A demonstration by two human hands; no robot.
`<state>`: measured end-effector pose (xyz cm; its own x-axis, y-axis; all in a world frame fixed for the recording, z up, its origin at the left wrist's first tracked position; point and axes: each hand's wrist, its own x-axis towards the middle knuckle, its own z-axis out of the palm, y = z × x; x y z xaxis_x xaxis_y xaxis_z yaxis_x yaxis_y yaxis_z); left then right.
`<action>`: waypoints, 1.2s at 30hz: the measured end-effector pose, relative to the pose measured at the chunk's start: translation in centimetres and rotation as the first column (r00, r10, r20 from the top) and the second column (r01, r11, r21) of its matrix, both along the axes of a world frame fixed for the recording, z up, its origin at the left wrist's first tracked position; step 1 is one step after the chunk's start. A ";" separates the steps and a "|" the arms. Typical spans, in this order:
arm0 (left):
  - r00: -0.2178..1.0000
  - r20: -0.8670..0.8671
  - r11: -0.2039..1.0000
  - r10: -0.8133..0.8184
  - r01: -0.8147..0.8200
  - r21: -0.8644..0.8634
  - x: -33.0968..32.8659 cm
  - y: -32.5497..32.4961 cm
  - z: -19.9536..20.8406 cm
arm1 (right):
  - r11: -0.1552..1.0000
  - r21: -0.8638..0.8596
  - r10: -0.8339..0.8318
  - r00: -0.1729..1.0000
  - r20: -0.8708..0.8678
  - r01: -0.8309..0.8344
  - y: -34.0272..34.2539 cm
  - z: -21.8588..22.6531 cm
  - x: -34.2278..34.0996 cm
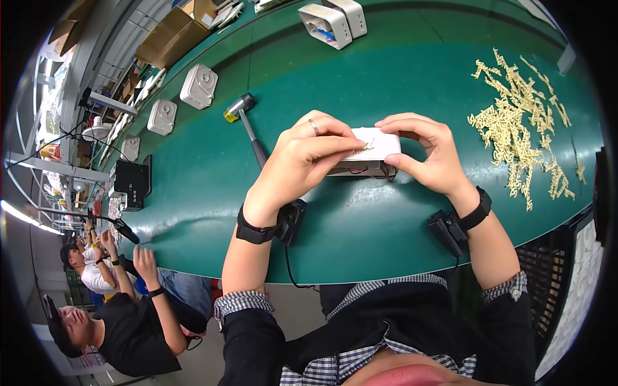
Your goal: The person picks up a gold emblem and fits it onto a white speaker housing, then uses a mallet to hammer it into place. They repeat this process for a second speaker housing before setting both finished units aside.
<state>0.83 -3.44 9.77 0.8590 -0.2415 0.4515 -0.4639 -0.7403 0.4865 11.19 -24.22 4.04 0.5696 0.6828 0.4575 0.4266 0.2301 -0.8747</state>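
A white plastic housing [374, 138] with rounded edges is held up above the green bench, its open side toward me. Red and dark wires [389, 171] show inside it. My right hand [425, 149] grips the housing's right end, thumb below and fingers over the top. My left hand [308, 153], with a ring on one finger, has its fingers pressed together at the housing's upper face. A small tan piece or row of marks shows by those fingertips, too small to make out. Part of the housing's left end is hidden behind the left hand.
A heap of small cream plastic pieces [515, 122] lies at right. A mallet [248, 122] lies left of my left hand. White housings [198, 87] stand along the far left edge, two more [331, 24] at the back. A black box [131, 185] and co-workers [122, 328] are at left.
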 end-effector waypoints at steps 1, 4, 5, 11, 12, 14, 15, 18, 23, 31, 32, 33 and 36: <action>1.000 -0.008 1.000 -0.005 0.004 -0.007 -0.1 -0.1 0.0 | 1.000 0.003 0.001 1.000 0.007 -0.001 0.0 0.0 0.0; 0.999 0.032 1.000 0.002 -0.002 0.005 -0.1 -0.7 0.0 | 1.000 0.009 0.001 1.000 0.019 -0.001 0.0 0.0 0.0; 0.998 0.056 1.000 0.006 -0.007 0.012 -0.1 -0.9 0.0 | 1.000 0.009 0.000 1.000 0.020 0.000 -0.1 0.0 0.0; 0.988 0.154 0.986 0.002 -0.028 0.165 -0.4 -1.2 0.0 | 1.000 -0.007 0.000 1.000 0.019 0.000 0.1 0.5 -0.3; 0.983 0.185 0.975 0.010 -0.051 0.215 -0.7 -1.3 0.2 | 1.000 -0.003 0.023 0.999 0.024 -0.023 0.2 0.6 -0.3; 0.974 0.220 0.957 0.051 -0.111 0.268 -1.0 -1.4 0.3 | 1.000 -0.024 -0.009 0.987 0.159 0.013 -0.1 0.5 -0.4; 0.977 0.211 0.953 0.023 -0.085 0.289 -1.1 -1.6 0.5 | 1.000 -0.022 -0.006 0.974 0.225 0.011 0.1 0.5 -0.5; 0.988 0.145 0.941 0.055 -0.100 0.323 -2.2 -1.2 1.1 | 0.999 -0.032 -0.026 0.964 0.264 0.035 0.3 0.7 -1.0; 0.998 -0.048 0.953 -0.028 0.042 0.300 -3.7 0.8 1.0 | 0.996 -0.071 -0.026 0.961 0.276 0.048 0.5 0.7 -1.1; 0.961 -0.275 0.998 -0.038 0.024 -0.054 -4.2 3.8 3.4 | 0.999 -0.037 0.034 0.991 0.129 -0.030 0.7 0.0 -1.3; 0.943 -0.281 0.981 0.180 -0.194 -0.022 -4.3 4.2 3.8 | 0.997 -0.068 0.043 0.990 0.132 -0.034 0.0 0.2 -1.0; 0.871 -0.281 0.909 0.404 -0.416 0.019 -4.5 4.7 3.9 | 0.994 -0.091 0.064 0.989 0.131 -0.053 -0.1 0.0 -0.7; 0.428 -0.317 0.532 0.847 -0.712 0.459 -4.6 4.9 0.5 | 0.997 -0.064 0.059 0.994 0.096 -0.053 0.2 -0.9 -0.6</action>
<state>-3.78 1.42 10.24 0.7909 0.6119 -0.0085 0.5996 -0.7721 0.2107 10.61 -23.98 3.12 0.4842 0.7409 0.4654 0.4984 0.2036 -0.8427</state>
